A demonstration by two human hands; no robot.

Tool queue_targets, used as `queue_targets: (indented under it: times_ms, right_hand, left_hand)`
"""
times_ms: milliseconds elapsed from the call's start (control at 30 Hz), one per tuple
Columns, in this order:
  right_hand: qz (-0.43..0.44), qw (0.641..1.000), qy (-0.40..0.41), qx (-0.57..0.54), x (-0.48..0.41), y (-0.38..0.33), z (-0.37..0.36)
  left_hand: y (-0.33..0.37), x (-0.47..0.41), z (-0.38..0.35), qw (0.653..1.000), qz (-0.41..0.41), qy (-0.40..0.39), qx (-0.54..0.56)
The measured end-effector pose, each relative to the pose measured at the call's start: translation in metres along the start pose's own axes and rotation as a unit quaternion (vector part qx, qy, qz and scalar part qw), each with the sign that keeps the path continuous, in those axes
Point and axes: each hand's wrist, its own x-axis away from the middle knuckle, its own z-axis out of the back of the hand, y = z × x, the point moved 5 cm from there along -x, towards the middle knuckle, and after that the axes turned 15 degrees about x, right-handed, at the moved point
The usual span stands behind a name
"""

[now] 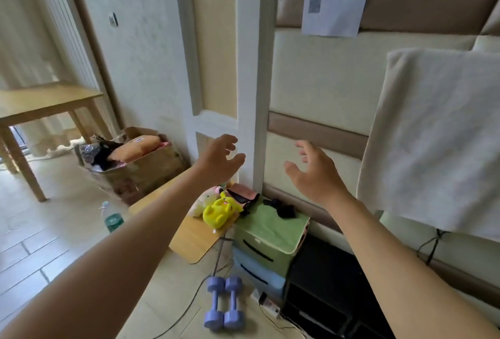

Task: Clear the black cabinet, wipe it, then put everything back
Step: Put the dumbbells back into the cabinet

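Left hand [220, 159], right hand [315, 173] raised (empty) above black cabinet [324, 282].

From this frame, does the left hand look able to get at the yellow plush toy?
Probably yes. The left hand hovers open and empty above the yellow plush toy, which lies uncovered on the low wooden table; nothing shows between them.

Both your bare arms reach forward and up, held apart in the air. Your left hand [220, 159] has its fingers loosely spread and slightly curled, thumb out, gripping nothing. Your right hand [315, 172] mirrors it (palm turned inward, toward the left one), fingers relaxed and empty.
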Motion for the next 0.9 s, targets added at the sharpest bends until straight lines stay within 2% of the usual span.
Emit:
queue_targets:
  times_ms: [400,667,900]
  right_hand:
    - [0.037,0.996,-0.065,-0.050,-0.104,-0.020,-0.115]
    - [0.031,0.992,-0.091,-0.087,-0.200,0.014,-0.160]
    - [0.007,0.988,-0.121,-0.097,-0.237,0.047,-0.196]
  left_hand:
    - [-0.109,-0.051,0.046,0.993,0.071,0.033,-0.083]
    - [-0.134,-0.141,0.019,0.988,0.086,0.019,-0.126]
    - [-0.179,-0.169,0.001,0.979,0.137,-0.018,-0.149]
